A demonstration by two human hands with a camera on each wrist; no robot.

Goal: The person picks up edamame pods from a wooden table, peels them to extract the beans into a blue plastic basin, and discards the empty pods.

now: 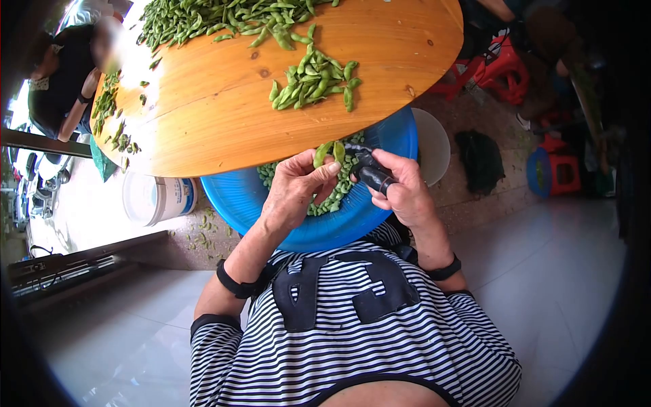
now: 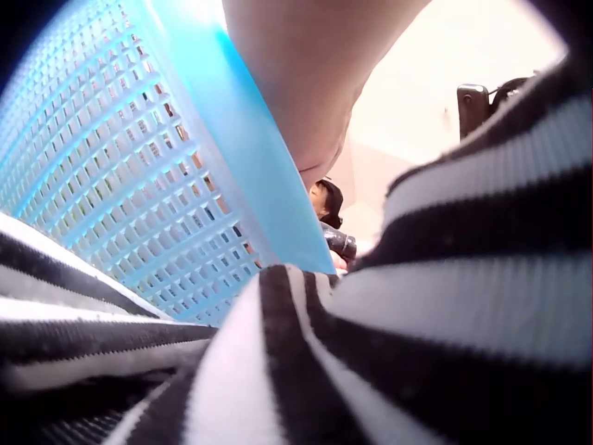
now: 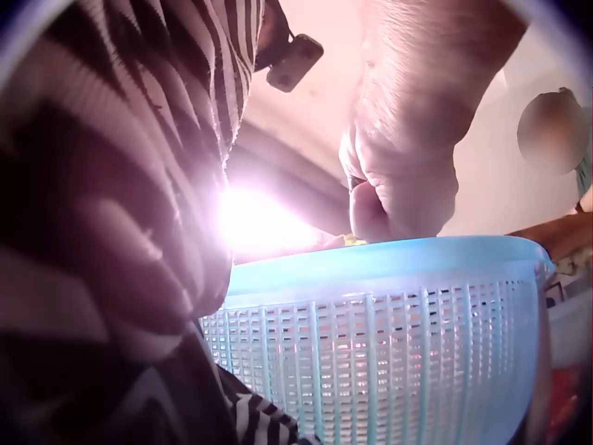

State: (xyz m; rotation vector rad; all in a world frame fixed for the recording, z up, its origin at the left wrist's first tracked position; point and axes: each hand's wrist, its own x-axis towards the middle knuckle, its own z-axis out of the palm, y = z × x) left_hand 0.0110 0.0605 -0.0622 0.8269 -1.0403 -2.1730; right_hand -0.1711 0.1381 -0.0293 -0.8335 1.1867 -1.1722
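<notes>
My left hand (image 1: 298,183) pinches a green edamame pod (image 1: 323,154) between thumb and fingers. Close to it, my right hand (image 1: 407,186) has its fingers bent inward, with black tube-like covers (image 1: 373,172) over what look like its thumb and index finger. The dark tips reach right to a second green pod piece (image 1: 339,150); I cannot tell whether they grip it. Under both hands stands a blue plastic basket (image 1: 271,229) holding shelled green beans (image 1: 332,203). The left wrist view shows its slatted wall (image 2: 120,158); in the right wrist view, the left hand (image 3: 398,185) hangs over the rim.
A wooden table (image 1: 203,115) overhangs the basket, bearing a small heap of pods (image 1: 315,81) and a larger pile (image 1: 217,17). White buckets stand left (image 1: 146,197) and right (image 1: 432,146). Another person (image 1: 64,81) sits at left, with red stools (image 1: 502,71) at right.
</notes>
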